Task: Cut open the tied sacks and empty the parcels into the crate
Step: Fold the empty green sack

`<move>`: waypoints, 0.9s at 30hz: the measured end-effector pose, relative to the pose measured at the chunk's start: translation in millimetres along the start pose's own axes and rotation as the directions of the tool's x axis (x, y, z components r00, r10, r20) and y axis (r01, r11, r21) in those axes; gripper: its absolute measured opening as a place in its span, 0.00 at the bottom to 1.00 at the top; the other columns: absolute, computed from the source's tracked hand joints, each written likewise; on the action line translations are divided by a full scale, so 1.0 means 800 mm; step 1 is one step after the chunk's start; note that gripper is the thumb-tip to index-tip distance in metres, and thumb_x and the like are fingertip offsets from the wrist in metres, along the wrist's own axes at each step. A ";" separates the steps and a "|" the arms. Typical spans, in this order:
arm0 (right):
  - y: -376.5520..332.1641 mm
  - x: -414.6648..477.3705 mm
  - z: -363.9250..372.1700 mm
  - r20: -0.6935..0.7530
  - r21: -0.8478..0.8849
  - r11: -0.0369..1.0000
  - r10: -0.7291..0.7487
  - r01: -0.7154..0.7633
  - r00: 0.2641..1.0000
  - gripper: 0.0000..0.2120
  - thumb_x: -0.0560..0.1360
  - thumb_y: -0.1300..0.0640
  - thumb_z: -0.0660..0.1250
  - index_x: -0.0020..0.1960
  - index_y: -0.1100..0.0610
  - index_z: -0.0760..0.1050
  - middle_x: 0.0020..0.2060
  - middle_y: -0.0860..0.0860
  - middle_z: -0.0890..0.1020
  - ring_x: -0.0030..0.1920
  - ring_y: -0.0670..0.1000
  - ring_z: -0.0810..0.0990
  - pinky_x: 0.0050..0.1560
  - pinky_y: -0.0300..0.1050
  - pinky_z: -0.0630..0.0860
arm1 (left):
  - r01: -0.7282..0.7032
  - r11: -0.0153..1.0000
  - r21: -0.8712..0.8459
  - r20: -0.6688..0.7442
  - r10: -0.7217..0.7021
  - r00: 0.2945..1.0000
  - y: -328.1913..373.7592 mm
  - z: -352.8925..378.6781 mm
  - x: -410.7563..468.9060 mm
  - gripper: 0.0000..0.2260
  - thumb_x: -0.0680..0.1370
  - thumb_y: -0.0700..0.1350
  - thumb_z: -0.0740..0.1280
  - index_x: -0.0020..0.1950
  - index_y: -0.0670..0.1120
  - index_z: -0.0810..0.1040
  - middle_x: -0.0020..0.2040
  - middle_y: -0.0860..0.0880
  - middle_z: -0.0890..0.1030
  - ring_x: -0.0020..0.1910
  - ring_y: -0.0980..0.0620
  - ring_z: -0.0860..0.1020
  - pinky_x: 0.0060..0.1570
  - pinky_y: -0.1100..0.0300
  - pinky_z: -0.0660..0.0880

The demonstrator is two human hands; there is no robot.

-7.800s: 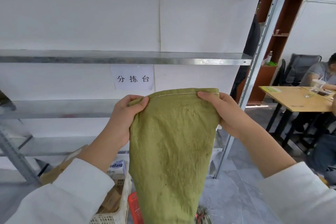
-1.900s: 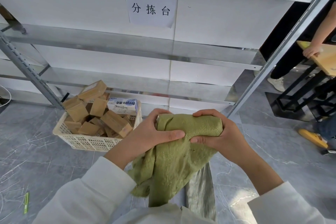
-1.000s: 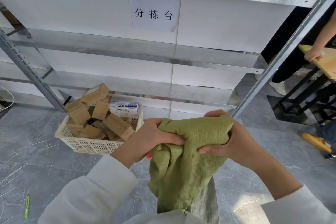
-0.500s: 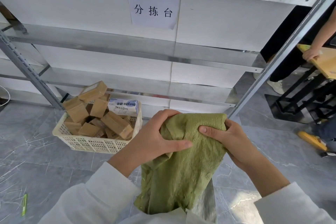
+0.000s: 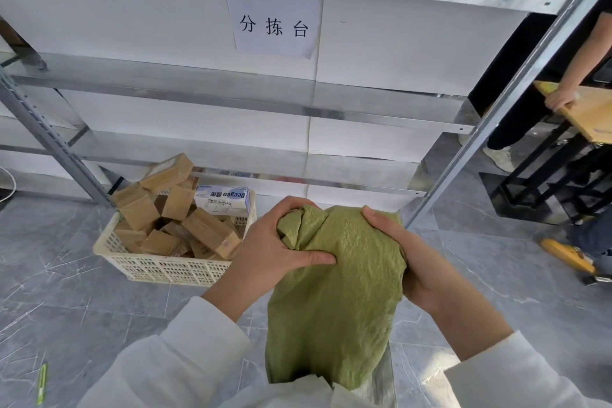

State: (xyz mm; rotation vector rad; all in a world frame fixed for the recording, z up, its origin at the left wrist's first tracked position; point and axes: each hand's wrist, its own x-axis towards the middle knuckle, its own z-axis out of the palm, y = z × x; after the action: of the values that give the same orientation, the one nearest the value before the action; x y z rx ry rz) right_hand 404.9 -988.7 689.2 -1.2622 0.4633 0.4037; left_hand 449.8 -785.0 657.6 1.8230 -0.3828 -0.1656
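The limp green sack hangs lengthwise down toward the person's body, its bunched top gripped by curled fingers of both the left hand and right hand. The crate of parcels sits on the floor ahead to the left, nearer the left hand, at the foot of the metal shelving.

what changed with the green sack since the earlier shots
The green woven sack, earlier stretched flat by its top edge, is now bunched up between the left hand and right hand, both keeping their grip. The white plastic crate of cardboard parcels stayed put.
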 end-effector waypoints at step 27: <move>0.016 0.003 -0.016 0.108 -0.652 0.638 -0.457 0.410 0.883 0.31 0.62 0.55 0.81 0.58 0.39 0.70 0.48 0.37 0.78 0.46 0.39 0.79 0.42 0.37 0.79 | 0.399 0.912 -0.097 0.145 -0.384 0.912 0.037 -0.029 0.004 0.16 0.62 0.50 0.81 0.46 0.46 0.85 0.43 0.46 0.86 0.44 0.47 0.85 0.54 0.47 0.79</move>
State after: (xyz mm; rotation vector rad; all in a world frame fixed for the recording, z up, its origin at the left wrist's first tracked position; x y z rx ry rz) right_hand 398.6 -997.5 674.8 -2.0363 0.0328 0.0968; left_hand 454.6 -772.5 693.0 1.7518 -0.0819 -0.5713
